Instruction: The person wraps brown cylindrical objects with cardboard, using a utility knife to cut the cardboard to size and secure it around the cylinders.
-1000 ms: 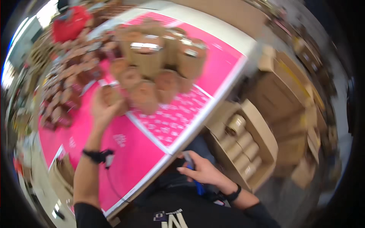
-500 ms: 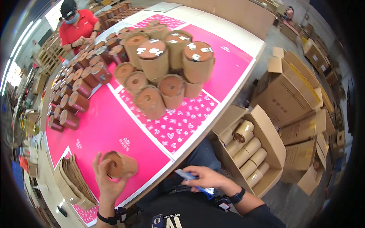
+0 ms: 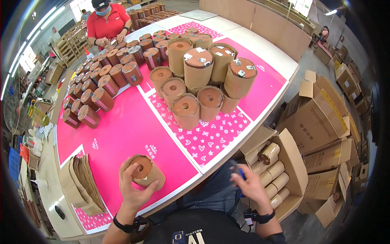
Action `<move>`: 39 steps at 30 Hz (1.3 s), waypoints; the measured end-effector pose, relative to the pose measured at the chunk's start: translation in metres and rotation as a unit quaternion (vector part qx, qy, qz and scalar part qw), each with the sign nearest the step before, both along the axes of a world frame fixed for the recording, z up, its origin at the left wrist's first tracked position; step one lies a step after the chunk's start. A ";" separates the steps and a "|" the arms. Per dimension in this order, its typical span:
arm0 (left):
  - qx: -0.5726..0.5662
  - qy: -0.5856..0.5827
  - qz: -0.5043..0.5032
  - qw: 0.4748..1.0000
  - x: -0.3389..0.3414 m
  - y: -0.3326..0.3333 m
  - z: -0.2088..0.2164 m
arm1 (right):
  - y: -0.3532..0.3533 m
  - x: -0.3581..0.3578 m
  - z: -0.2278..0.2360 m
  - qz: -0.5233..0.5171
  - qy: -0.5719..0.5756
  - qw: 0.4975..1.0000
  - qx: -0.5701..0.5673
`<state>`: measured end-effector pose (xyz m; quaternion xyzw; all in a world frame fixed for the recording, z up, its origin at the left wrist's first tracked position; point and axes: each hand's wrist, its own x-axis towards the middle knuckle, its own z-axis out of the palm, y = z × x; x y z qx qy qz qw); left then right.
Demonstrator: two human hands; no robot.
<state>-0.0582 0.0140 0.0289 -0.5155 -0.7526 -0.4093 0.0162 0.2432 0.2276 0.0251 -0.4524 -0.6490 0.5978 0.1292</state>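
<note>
My left hand (image 3: 135, 194) is closed around a thick brown roll (image 3: 153, 175) wrapped in kraft paper, tilted so its top face and centre hole show. The roll is over the pink sheet near the table's front edge. My right hand (image 3: 252, 186), past the table edge, grips a blue utility knife (image 3: 241, 174); its far end looks dark and blurred, so I cannot tell how far the blade is out. Left of my left hand lies a stack of folded kraft paper (image 3: 83, 183).
Paper-wrapped rolls (image 3: 185, 110) stand clustered mid-table, some stacked. Several dark brown rolls (image 3: 103, 99) fill the far left. A co-worker in red (image 3: 107, 26) handles something there. At right are an open carton (image 3: 298, 175) of wrapped rolls and cardboard boxes (image 3: 313, 122).
The view has shifted, so the table sits farther right. My right hand has turned and swung outward with the knife. My left hand keeps hold of the roll, now turned more upright.
</note>
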 end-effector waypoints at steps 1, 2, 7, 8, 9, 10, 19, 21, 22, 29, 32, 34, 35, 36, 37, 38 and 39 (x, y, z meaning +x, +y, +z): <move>0.011 0.018 0.047 0.999 0.004 0.001 0.006 | -0.006 -0.010 -0.007 0.037 0.016 0.999 0.034; 0.021 0.036 0.096 0.995 0.007 0.000 0.011 | -0.010 -0.021 0.004 0.060 0.001 0.997 0.040; -0.043 0.028 0.190 0.980 0.010 -0.013 0.024 | -0.026 -0.052 0.002 0.153 0.004 0.986 0.060; -0.068 -0.001 0.187 0.980 0.011 -0.011 0.026 | -0.030 -0.055 0.006 0.168 0.000 0.984 0.056; -0.091 -0.030 0.186 0.978 0.013 -0.010 0.030 | -0.032 -0.063 0.017 0.196 -0.009 0.979 0.056; -0.087 -0.027 0.195 0.977 0.016 -0.008 0.035 | -0.036 -0.065 0.020 0.218 -0.015 0.974 0.059; -0.157 0.013 -0.024 0.987 0.012 -0.023 0.049 | -0.053 -0.087 0.015 0.288 0.038 0.954 0.077; -0.175 -0.162 -0.050 0.970 0.012 -0.029 0.052 | -0.053 -0.087 0.012 0.290 0.067 0.950 0.093; -0.174 -0.161 -0.052 0.970 0.012 -0.032 0.045 | -0.052 -0.088 0.012 0.288 0.067 0.951 0.095; -0.005 -0.101 -0.007 0.995 0.007 -0.007 -0.008 | -0.051 -0.091 0.002 0.263 0.106 0.958 0.048; 0.055 -0.309 0.025 0.949 0.006 -0.003 -0.018 | -0.050 -0.085 0.008 0.272 0.057 0.960 0.037; 0.026 -0.369 0.066 0.927 0.009 -0.004 -0.005 | -0.052 -0.079 0.007 0.273 0.041 0.960 0.043; 0.006 -0.397 0.088 0.914 0.011 -0.002 0.016 | -0.053 -0.075 0.000 0.259 0.058 0.964 0.024; -0.015 -0.423 0.109 0.899 0.012 -0.001 0.027 | -0.054 -0.073 -0.006 0.245 0.074 0.967 0.003; -0.010 -0.421 0.098 0.902 0.008 -0.004 0.022 | -0.054 -0.072 -0.007 0.241 0.073 0.968 0.002; -0.013 -0.422 0.096 0.901 0.007 -0.010 0.015 | -0.054 -0.071 -0.008 0.249 0.058 0.967 -0.012; -0.041 -0.406 0.102 0.907 0.006 -0.015 0.007 | -0.054 -0.072 -0.009 0.259 0.044 0.965 -0.028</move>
